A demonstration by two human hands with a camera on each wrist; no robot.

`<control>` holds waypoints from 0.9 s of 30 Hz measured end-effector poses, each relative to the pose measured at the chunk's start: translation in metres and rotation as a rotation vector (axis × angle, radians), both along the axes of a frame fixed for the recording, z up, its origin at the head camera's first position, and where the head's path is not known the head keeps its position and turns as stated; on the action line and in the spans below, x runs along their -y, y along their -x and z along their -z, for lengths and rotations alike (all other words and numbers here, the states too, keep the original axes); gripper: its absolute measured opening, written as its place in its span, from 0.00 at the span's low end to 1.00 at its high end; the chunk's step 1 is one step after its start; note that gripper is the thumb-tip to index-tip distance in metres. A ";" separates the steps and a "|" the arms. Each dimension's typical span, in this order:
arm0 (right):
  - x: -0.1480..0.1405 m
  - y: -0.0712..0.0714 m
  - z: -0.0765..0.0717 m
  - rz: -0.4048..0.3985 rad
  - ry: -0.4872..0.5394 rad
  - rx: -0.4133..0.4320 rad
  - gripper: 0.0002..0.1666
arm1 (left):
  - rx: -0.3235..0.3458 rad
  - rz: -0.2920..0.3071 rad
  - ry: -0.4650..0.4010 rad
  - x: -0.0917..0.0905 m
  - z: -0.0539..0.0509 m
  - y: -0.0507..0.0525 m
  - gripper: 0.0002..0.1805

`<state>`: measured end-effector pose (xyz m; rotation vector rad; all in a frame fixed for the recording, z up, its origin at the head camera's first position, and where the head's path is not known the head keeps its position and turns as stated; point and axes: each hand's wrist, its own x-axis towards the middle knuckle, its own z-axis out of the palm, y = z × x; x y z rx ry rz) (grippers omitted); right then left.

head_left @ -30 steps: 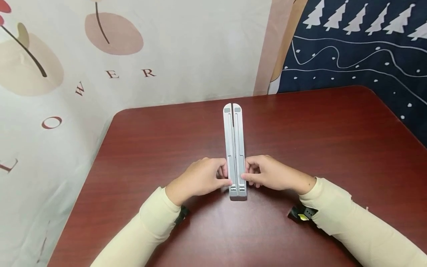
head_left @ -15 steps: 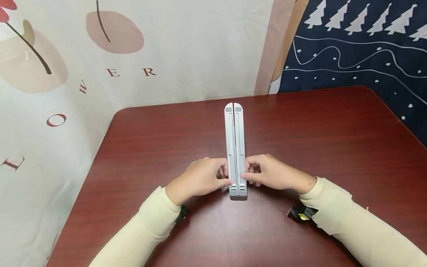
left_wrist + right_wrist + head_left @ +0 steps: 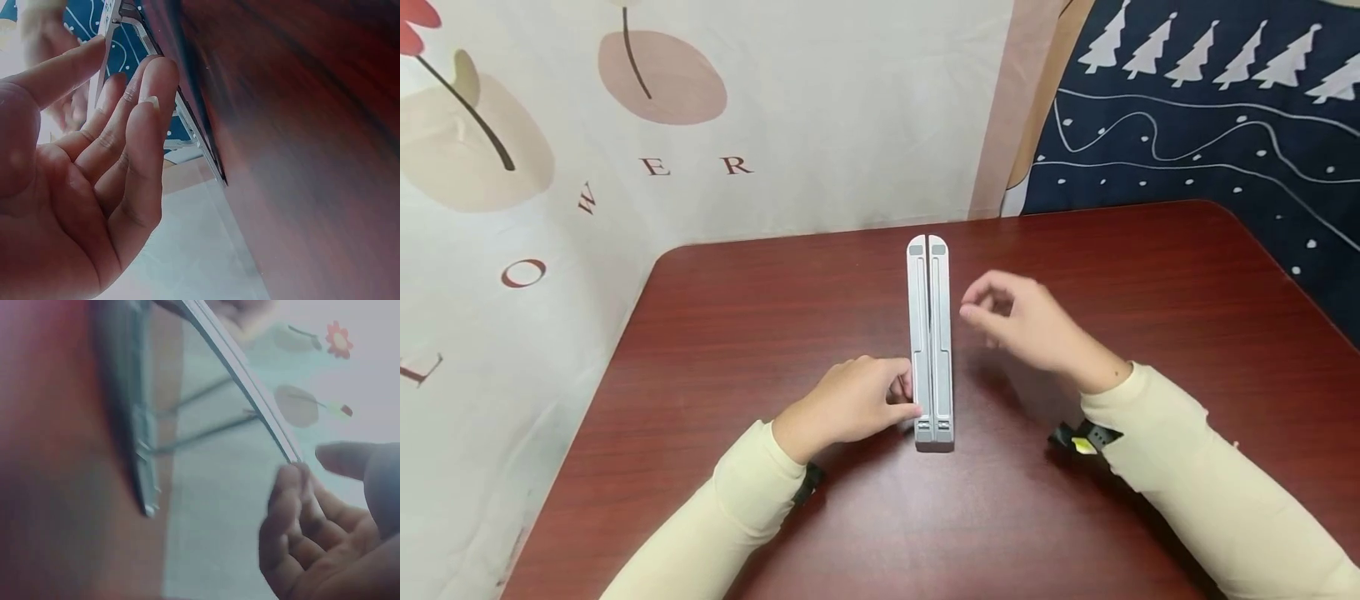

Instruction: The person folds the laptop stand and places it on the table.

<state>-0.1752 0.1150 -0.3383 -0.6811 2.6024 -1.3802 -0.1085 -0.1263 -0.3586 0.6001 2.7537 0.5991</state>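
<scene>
A silver folding laptop stand [image 3: 943, 379] stands on the table with its two long rails close together, pointing away from me. My left hand [image 3: 853, 400] holds its near left side, thumb on the rail's top and the other fingers bent beside it. To the right of the stand, my right hand [image 3: 1026, 321] is raised with loosely bent fingers and nothing in them. The right wrist view shows the stand's upper rail [image 3: 250, 387] sloping over its base, with thin struts between. There, the fingertips [image 3: 290, 475] are near the rail's end; I cannot tell whether they touch.
The reddish-brown wooden table [image 3: 760, 308] extends around the stand on all sides. A pale printed curtain [image 3: 850, 108] hangs behind it, and a dark blue cloth with white trees [image 3: 1187, 125] hangs at the back right.
My right hand has let go of the stand's near right side and moved up and away along it, to the right. The left hand and the stand have stayed in place.
</scene>
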 end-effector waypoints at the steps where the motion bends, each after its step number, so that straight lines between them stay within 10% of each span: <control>1: 0.001 0.005 -0.005 0.029 0.011 -0.025 0.07 | 0.001 -0.002 -0.002 0.000 0.000 0.000 0.12; 15: 0.029 0.072 -0.049 0.052 -0.023 -0.083 0.07 | 0.006 -0.005 -0.016 0.003 0.004 0.000 0.12; 27: 0.037 0.089 -0.058 -0.014 -0.162 -0.059 0.09 | 0.001 0.005 -0.022 0.003 0.005 0.003 0.12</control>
